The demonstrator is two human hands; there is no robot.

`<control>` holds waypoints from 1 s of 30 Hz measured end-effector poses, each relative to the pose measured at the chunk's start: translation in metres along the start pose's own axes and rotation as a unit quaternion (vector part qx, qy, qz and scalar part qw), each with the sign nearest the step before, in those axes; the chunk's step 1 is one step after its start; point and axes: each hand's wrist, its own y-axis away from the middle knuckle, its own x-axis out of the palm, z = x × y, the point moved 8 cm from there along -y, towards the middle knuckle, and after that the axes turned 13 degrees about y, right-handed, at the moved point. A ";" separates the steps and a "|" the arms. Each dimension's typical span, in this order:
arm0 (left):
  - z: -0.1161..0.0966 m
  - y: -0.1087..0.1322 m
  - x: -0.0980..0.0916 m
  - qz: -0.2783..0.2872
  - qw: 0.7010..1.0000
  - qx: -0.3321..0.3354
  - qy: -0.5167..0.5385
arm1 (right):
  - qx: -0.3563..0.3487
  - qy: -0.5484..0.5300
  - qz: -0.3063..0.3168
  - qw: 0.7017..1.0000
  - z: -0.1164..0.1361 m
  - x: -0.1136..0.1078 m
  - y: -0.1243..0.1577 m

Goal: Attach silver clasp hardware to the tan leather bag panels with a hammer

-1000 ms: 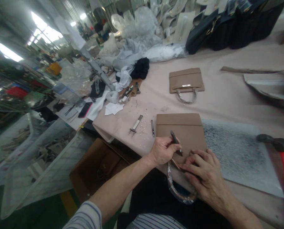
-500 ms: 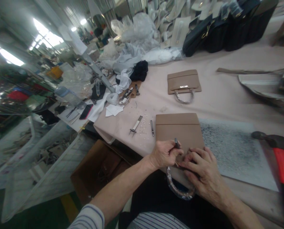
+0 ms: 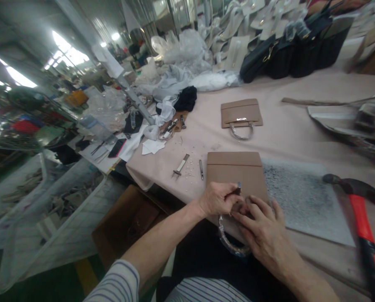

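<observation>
A tan handbag (image 3: 234, 172) lies flat on the table before me, its plastic-wrapped handle (image 3: 226, 237) hanging over the near edge. My left hand (image 3: 220, 199) is closed round a short metal hand punch (image 3: 239, 187), whose top pokes out above the fist; its lower tip is hidden. Right beside it, my right hand (image 3: 264, 222) rests on the bag's near edge with fingers bent and fingertips pinched together close to the left thumb. What the right fingertips pinch is too small and covered to make out.
A red-and-black hammer (image 3: 362, 218) lies at right beside a worn grey board (image 3: 303, 197). Left of the bag are a slim metal rod (image 3: 201, 170), a metal gauge-like tool (image 3: 181, 165) and several tiny pale bits. Another tan handbag (image 3: 240, 112) lies farther back; black bags (image 3: 288, 54) stand behind.
The view has shifted slightly. The punch top in my left hand now leans a little more to the right, and my right fingertips have drawn closer to the left thumb.
</observation>
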 end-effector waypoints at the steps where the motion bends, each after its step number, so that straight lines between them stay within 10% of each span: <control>1: 0.001 0.000 0.000 0.005 1.000 -0.005 -0.001 | 0.016 0.005 0.000 1.000 0.003 -0.003 0.001; 18: 0.004 0.003 -0.001 0.001 0.999 0.012 0.031 | -0.040 0.124 -0.034 0.991 0.011 -0.022 0.016; 30: 0.010 -0.001 -0.005 -0.033 0.987 -0.072 0.142 | 0.119 -0.008 -0.065 0.991 -0.012 -0.008 -0.008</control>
